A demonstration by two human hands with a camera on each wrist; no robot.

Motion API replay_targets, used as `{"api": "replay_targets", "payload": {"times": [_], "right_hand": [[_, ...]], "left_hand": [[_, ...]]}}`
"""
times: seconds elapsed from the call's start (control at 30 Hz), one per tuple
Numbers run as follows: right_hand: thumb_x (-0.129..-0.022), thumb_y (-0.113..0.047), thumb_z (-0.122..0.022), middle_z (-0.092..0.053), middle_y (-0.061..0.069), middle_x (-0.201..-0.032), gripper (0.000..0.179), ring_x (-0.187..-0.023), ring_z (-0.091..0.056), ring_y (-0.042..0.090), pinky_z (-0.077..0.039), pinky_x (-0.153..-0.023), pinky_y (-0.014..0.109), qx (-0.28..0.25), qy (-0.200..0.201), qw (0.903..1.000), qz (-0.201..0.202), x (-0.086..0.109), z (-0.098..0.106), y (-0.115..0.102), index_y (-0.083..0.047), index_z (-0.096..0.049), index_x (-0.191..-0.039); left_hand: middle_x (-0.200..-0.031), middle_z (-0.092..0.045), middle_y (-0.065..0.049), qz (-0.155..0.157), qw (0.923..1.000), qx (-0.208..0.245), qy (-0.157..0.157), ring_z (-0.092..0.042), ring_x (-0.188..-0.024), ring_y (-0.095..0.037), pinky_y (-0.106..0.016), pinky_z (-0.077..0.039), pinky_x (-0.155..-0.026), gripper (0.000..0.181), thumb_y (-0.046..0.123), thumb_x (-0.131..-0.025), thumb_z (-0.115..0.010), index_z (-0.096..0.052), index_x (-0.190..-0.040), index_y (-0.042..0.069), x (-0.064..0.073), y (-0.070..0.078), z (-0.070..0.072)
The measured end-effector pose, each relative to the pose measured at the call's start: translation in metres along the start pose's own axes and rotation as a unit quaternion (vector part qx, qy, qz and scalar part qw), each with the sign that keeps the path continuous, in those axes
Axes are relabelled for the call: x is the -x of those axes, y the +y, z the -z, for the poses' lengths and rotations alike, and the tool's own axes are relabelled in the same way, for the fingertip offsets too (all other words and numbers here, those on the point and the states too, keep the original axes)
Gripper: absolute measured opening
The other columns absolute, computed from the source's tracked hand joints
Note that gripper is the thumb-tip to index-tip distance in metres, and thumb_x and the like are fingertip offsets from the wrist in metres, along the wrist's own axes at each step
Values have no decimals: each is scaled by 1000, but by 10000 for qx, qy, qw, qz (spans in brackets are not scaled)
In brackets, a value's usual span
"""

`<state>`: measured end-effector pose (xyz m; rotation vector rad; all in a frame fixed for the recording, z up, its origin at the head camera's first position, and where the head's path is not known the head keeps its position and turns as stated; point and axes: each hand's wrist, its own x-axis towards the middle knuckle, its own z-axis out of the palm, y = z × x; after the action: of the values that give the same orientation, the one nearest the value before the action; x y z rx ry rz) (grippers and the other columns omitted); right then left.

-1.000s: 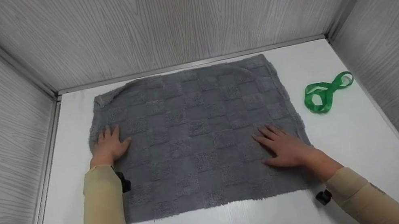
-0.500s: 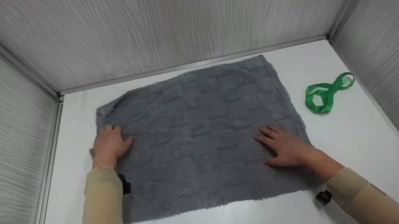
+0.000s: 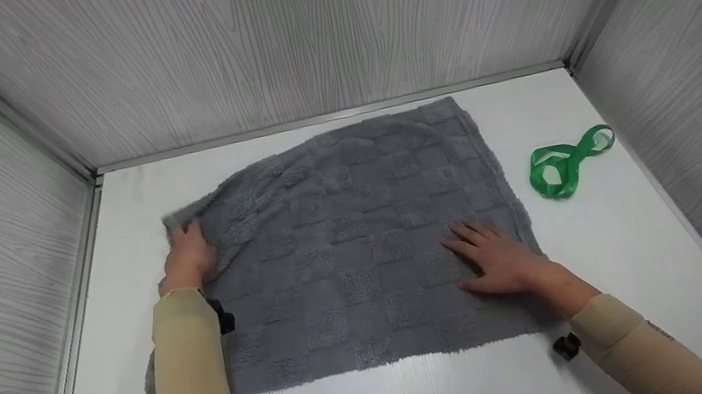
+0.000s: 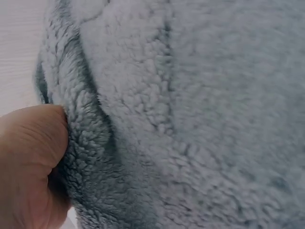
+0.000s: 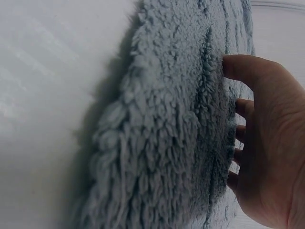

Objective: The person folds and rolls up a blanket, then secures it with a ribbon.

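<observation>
One gray cloth [image 3: 349,226] bunches where my left grip [image 3: 189,256] pinches its left side; my right grip [image 3: 501,264], spread wide on its right, likely anchors it.

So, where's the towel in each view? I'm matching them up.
Head: the towel spreads across the middle of the picture.
Left wrist: the towel fills all but the left side.
Right wrist: the towel runs top to bottom through the middle.
Shared landmark: the left hand and right hand, both in the head view, each in its own wrist view.
</observation>
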<state>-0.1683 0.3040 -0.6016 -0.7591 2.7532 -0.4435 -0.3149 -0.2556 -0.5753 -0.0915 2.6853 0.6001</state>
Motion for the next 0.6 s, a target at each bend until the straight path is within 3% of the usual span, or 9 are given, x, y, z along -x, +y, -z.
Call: {"api": "replay_targets", "payload": {"times": [0.1, 0.13, 0.17, 0.23, 0.3, 0.4, 0.47, 0.5, 0.6], "right_hand": [[-95, -54, -64, -18, 13, -169, 84, -154, -12, 41, -18, -119, 63, 45, -54, 10000, -15, 0, -1, 1, -18, -30, -163], [-96, -55, -64, -17, 12, -170, 84, -154, -11, 41, -17, -119, 63, 60, -79, 9999, -28, 0, -1, 1, -19, -29, -164], [-96, -55, -63, -16, 11, -170, 84, -155, -10, 40, -16, -119, 63, 53, -102, 9999, -38, 0, -1, 1, -20, -28, -164], [-96, -57, -62, -14, 11, -170, 84, -155, -8, 39, -16, -120, 62, 57, -125, 9999, -47, 1, -1, 2, -21, -27, -164], [-97, -58, -61, -13, 10, -170, 85, -155, -7, 38, -16, -120, 61, 46, -128, 9999, -65, 1, 0, 2, -21, -26, -164], [-97, -58, -61, -13, 10, -170, 85, -155, -7, 38, -16, -120, 61, 21, -119, 9999, -63, 2, 0, 2, -21, -26, -164], [-97, -58, -61, -13, 11, -170, 85, -155, -7, 38, -16, -120, 61, 19, -135, 9999, -64, 3, -1, 2, -21, -25, -165], [-97, -58, -60, -13, 11, -170, 85, -155, -7, 38, -16, -120, 61, 15, -141, 9999, -63, 3, -1, 1, -21, -25, -165], [-97, -57, -61, -13, 11, -170, 85, -155, -7, 38, -15, -120, 61, 2, -115, 9999, -47, 2, -1, 0, -21, -25, -164]], "left_hand": [[-160, 30, -29, 112, 9996, 274, 23, -60, -87, -41, -49, -51, -74, 87, 6, -101, -49, 13, -161, 3, -1, 0, 4], [-160, 32, -28, 119, 9995, 278, 63, -59, -81, -38, -48, -50, -70, 90, 6, -100, -51, 15, -161, 4, 0, 1, 4], [-160, 29, -29, 85, 9997, 211, 131, -61, -87, -42, -50, -51, -72, 88, 6, -101, -51, 13, -161, 3, 1, 2, 5], [-164, 17, -31, -3, 9995, -61, 324, -57, -109, -50, -57, -50, -83, 80, 7, -103, -49, 5, -162, 0, 4, 7, 4], [-164, -6, -33, -141, 9972, -516, 513, -45, -127, -57, -65, -45, -96, 67, 12, -106, -45, -13, -162, -3, 7, 12, 2], [-153, -38, -33, -345, 9909, -1136, 629, -42, -133, -56, -68, -39, -104, 51, 23, -110, -40, -40, -153, -4, 14, 23, -2], [-148, -45, -32, -371, 9902, -1298, 367, -46, -131, -55, -69, -38, -104, 54, 33, -112, -33, -45, -151, -2, 20, 30, -5], [-150, -43, -32, -335, 9912, -1276, 142, -44, -133, -55, -70, -36, -105, 59, 39, -112, -28, -43, -153, -1, 22, 33, -7], [-162, -18, -34, -91, 9943, -938, -489, -23, -142, -60, -74, -23, -110, 75, 56, -109, -18, -23, -162, 2, 28, 35, -12]]}}
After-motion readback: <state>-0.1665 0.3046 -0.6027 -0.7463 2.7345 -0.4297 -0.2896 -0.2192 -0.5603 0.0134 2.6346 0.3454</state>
